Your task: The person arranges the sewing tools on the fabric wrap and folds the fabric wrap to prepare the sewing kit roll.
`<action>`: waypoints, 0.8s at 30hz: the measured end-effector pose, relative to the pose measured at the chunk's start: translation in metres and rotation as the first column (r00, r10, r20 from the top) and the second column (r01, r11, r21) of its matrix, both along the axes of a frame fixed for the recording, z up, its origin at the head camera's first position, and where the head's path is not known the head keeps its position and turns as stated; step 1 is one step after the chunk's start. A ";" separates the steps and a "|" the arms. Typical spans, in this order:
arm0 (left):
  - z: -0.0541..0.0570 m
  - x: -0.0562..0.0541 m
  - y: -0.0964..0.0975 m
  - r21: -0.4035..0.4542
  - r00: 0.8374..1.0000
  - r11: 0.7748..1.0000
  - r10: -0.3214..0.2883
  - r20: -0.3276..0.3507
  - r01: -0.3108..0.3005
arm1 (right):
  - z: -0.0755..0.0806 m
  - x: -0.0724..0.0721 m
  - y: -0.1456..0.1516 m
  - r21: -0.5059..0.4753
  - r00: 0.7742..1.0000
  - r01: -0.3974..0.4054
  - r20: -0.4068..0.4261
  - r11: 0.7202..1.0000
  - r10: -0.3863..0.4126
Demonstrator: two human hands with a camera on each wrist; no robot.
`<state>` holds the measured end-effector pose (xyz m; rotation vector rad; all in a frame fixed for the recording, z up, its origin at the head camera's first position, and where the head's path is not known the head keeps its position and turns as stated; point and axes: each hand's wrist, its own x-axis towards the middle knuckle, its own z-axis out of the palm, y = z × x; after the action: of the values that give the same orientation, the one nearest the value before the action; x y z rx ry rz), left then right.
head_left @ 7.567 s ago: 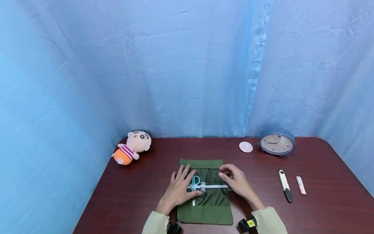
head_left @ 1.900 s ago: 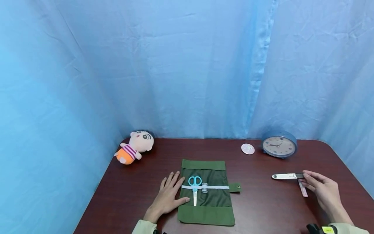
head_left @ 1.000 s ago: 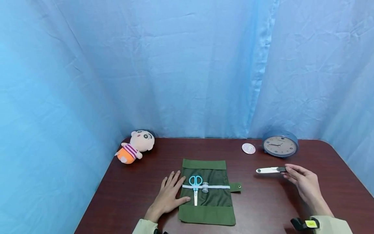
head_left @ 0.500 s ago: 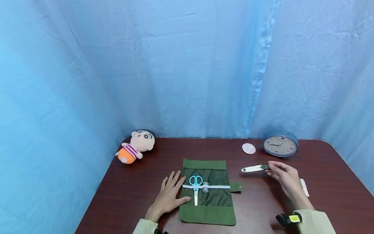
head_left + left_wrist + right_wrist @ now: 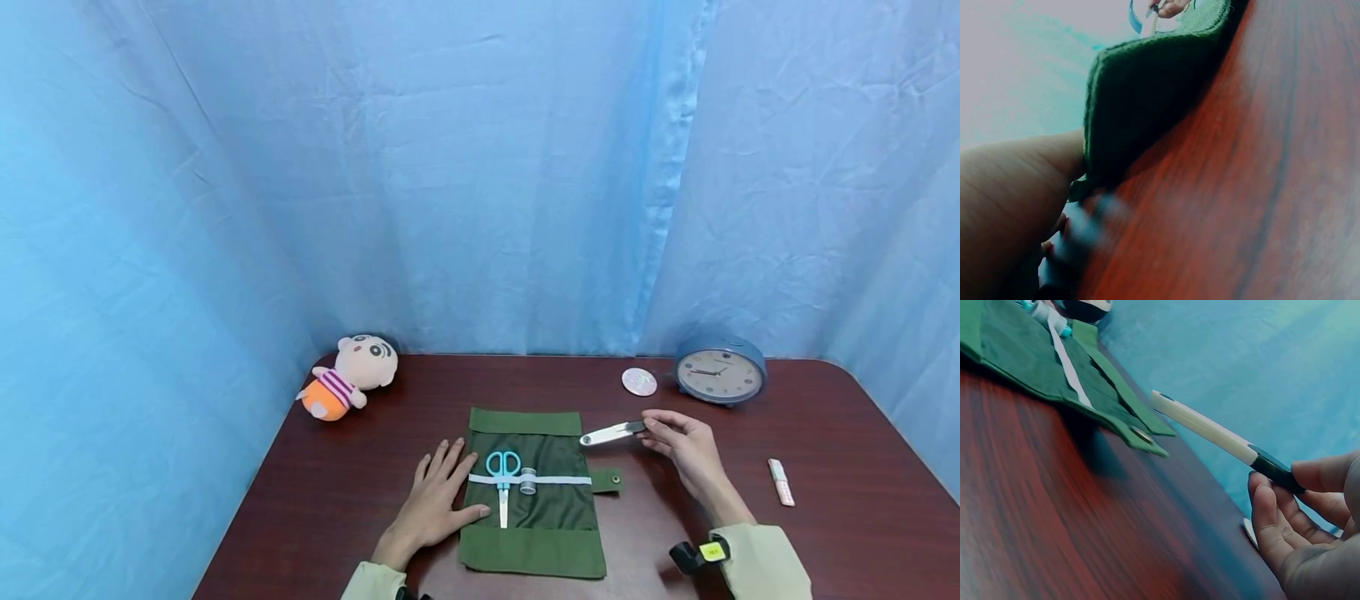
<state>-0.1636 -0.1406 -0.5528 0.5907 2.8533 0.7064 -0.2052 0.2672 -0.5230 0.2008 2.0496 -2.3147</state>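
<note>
My right hand (image 5: 688,450) pinches the black end of a slim white-and-black tool (image 5: 609,434) between thumb and fingers. The tool's white end points left, by the upper right edge of an unrolled green fabric pouch (image 5: 532,552). In the right wrist view, the tool (image 5: 1210,432) is held above the table, apart from the pouch (image 5: 1016,359). Blue-handled scissors (image 5: 503,492) and a small grey spool (image 5: 528,481) sit under the pouch's white elastic band (image 5: 562,480). My left hand (image 5: 431,504) lies with spread fingers at the pouch's left edge.
A snap tab (image 5: 606,480) sticks out from the pouch's right side. A small white-and-pink stick (image 5: 781,482) lies to the right. Behind stand a blue alarm clock (image 5: 720,371), a round pale disc (image 5: 639,382) and a plush doll (image 5: 348,377) on the dark red table (image 5: 285,533).
The tool lay on the right of the table; my right hand has picked it up and carried it left to the pouch. My left hand has shifted left to the pouch's edge.
</note>
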 end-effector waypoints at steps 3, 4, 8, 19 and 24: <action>0.000 0.000 0.000 0.004 1.000 1.000 0.001 0.006 -0.001 | -0.002 -0.002 -0.008 0.020 1.000 -0.024 0.010 1.000 0.024; 0.000 0.000 0.000 0.004 1.000 1.000 0.001 0.007 -0.001 | -0.002 -0.002 -0.011 0.020 0.999 -0.030 0.013 0.999 0.030; 0.000 0.000 0.000 0.003 1.000 1.000 0.001 0.006 -0.001 | -0.004 -0.005 -0.022 0.030 0.998 -0.055 0.025 0.998 0.054; -0.001 0.001 -0.001 -0.006 1.000 1.000 0.001 -0.020 -0.002 | -0.011 -0.010 -0.041 0.109 0.992 -0.125 0.036 0.986 0.122; -0.001 0.000 -0.001 -0.011 1.000 1.000 0.000 -0.017 0.000 | -0.011 -0.011 -0.046 0.122 0.989 -0.149 0.024 0.981 0.147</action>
<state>-0.1641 -0.1414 -0.5540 0.5982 2.8702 0.6886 -0.2159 0.2209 -0.5342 0.0669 2.1233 -2.0974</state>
